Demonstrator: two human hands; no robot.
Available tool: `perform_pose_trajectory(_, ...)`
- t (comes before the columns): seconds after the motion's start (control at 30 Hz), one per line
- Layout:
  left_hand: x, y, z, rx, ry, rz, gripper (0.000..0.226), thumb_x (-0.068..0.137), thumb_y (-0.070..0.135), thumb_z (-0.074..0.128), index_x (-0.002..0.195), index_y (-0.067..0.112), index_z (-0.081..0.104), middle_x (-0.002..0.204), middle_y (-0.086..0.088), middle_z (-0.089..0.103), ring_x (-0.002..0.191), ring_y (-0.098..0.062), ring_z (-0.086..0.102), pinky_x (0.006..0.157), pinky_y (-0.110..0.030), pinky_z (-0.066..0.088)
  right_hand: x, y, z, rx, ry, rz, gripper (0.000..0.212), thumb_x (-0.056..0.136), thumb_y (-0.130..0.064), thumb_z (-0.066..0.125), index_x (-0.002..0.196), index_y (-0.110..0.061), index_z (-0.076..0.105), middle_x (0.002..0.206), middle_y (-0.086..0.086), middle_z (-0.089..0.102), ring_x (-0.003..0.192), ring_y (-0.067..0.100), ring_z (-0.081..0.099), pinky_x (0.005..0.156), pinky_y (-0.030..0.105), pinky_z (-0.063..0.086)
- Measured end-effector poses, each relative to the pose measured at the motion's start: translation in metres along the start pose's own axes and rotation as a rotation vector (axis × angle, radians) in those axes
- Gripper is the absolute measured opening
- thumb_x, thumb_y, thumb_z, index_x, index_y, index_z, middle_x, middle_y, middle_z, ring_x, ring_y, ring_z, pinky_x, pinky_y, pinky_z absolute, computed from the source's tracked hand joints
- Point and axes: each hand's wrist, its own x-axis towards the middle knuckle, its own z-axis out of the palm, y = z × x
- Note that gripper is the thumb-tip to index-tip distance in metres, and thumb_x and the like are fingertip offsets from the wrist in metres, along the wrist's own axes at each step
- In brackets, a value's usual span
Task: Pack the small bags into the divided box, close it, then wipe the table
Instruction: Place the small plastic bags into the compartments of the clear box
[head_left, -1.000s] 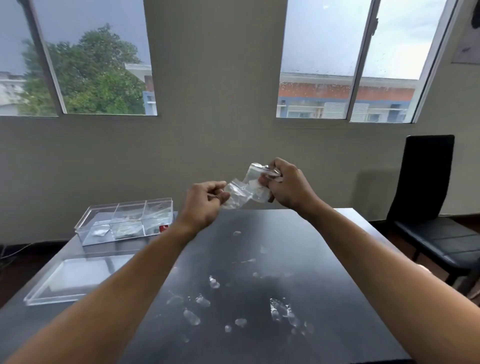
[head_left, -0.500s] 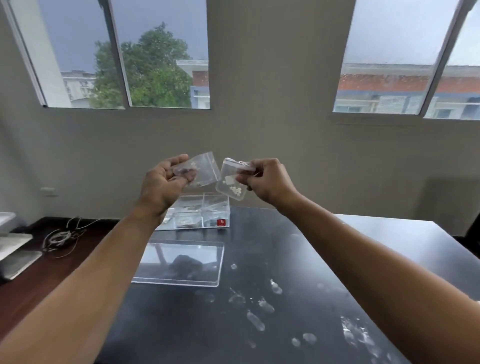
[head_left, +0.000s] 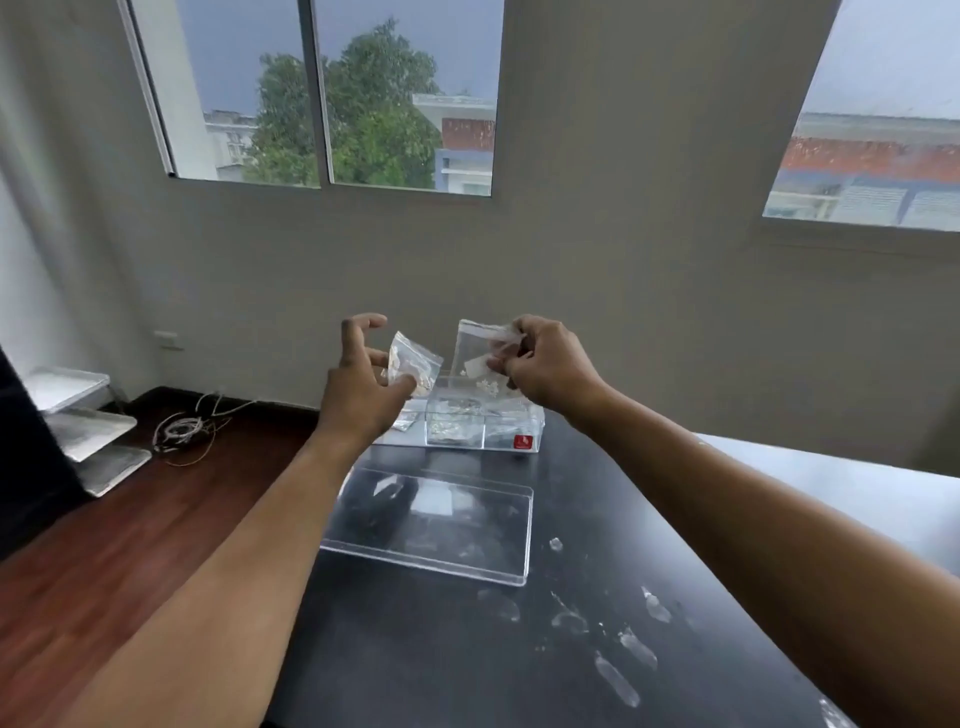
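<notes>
My left hand (head_left: 358, 387) pinches the lower corner of a small clear bag (head_left: 415, 364) between thumb and a finger, while its other fingers are spread apart. In my right hand (head_left: 545, 369) a second small clear bag (head_left: 475, 358) with white bits inside hangs by its top corner. Both bags hover just above the clear divided box (head_left: 511, 428), which stands open on the dark table (head_left: 426, 649) and has bags in its compartments. The box's clear lid (head_left: 431, 525) lies flat on the table in front of the box.
Wet smears (head_left: 618, 675) mark the table at the near right. The table's left edge drops to a wooden floor (head_left: 104, 561) with a coil of cable (head_left: 182, 431) and stacked white trays (head_left: 83, 431) by the wall.
The view has swung left and both hands have come down to the divided box. The upper fingers of my left hand have spread apart around its bag.
</notes>
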Motion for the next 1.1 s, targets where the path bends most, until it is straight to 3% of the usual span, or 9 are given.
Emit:
perform_pose_trajectory(0.07,0.001,-0.005,0.002,0.146,0.030,0.092,0.039,0.086,0.014,0.066,0.120,0.026,0.053,0.088,0.000,0.061,0.069,-0.017,0.059,0.069,-0.032,0.052,0.003,-0.001,0.009,-0.028,-0.008,-0.029,0.027,0.092,-0.011,0.076,0.117,-0.009,0.065,0.087,0.006,0.078,0.073,0.022,0.074,0.072,0.035,0.064)
perform_pose_trajectory(0.13,0.001,-0.008,0.003,0.247,0.067,0.166,0.019,0.087,0.015,0.061,0.102,0.026,0.066,0.089,-0.001,0.066,0.069,-0.018,0.058,0.074,-0.037,0.054,0.006,-0.001,0.017,-0.034,-0.028,-0.052,0.031,0.094,-0.007,0.071,0.122,-0.013,0.060,0.081,0.006,0.076,0.065,0.023,0.072,0.065,0.034,0.062)
perform_pose_trajectory(0.23,-0.002,-0.011,0.005,0.296,0.040,0.162,0.013,0.087,0.025,0.062,0.091,0.028,0.073,0.084,0.009,0.068,0.072,-0.016,0.061,0.083,-0.038,0.054,0.011,0.001,0.031,-0.108,-0.062,-0.097,0.032,0.096,-0.005,0.066,0.125,-0.016,0.059,0.081,0.009,0.076,0.060,0.020,0.068,0.064,0.031,0.059)
perform_pose_trajectory(0.37,-0.003,-0.014,0.004,0.485,0.104,0.171,0.019,0.089,0.036,0.057,0.092,0.030,0.074,0.080,0.008,0.071,0.092,-0.022,0.064,0.086,-0.039,0.034,0.016,0.005,0.044,-0.239,-0.073,-0.154,0.027,0.095,-0.009,0.065,0.120,-0.015,0.066,0.084,0.006,0.078,0.070,0.021,0.065,0.072,0.031,0.054)
perform_pose_trajectory(0.53,-0.002,-0.018,0.000,0.542,0.052,0.166,0.034,0.093,0.029,0.052,0.125,0.026,0.063,0.098,0.000,0.073,0.104,-0.027,0.060,0.090,-0.041,0.030,0.021,0.009,0.051,-0.293,-0.043,-0.166,0.023,0.093,-0.016,0.071,0.115,-0.017,0.077,0.079,-0.004,0.067,0.075,0.015,0.060,0.075,0.027,0.050)
perform_pose_trajectory(0.7,-0.002,-0.022,0.001,0.670,0.014,0.171,0.029,0.096,0.043,0.050,0.105,0.029,0.073,0.106,0.003,0.074,0.110,-0.025,0.056,0.084,-0.039,0.024,0.027,0.013,0.052,-0.319,-0.021,-0.160,0.021,0.095,-0.028,0.071,0.110,-0.017,0.082,0.101,0.004,0.080,0.093,0.023,0.071,0.088,0.036,0.058)
perform_pose_trajectory(0.8,-0.002,-0.022,0.003,0.714,-0.043,0.145,0.038,0.099,0.044,0.040,0.112,0.028,0.072,0.120,0.000,0.069,0.116,-0.025,0.051,0.083,-0.039,0.020,0.028,0.014,0.052,-0.323,-0.034,-0.163,0.022,0.097,-0.025,0.069,0.112,-0.015,0.081,0.108,0.005,0.081,0.101,0.024,0.073,0.092,0.039,0.058)
perform_pose_trajectory(0.97,-0.003,-0.021,0.004,0.682,-0.053,0.141,0.039,0.097,0.032,0.043,0.128,0.028,0.066,0.127,0.000,0.056,0.122,-0.025,0.043,0.097,-0.044,0.028,0.028,0.019,0.050,-0.274,-0.030,-0.151,0.021,0.095,-0.018,0.071,0.115,-0.015,0.077,0.090,0.006,0.079,0.088,0.022,0.072,0.089,0.036,0.058)
perform_pose_trajectory(1.1,-0.002,-0.018,-0.003,0.748,0.022,0.233,0.026,0.092,0.033,0.054,0.108,0.029,0.074,0.109,-0.001,0.065,0.108,-0.027,0.053,0.088,-0.042,0.032,0.032,0.012,0.036,-0.112,0.099,-0.152,0.015,0.096,-0.015,0.070,0.109,-0.012,0.076,0.081,0.004,0.078,0.074,0.018,0.071,0.075,0.030,0.058)
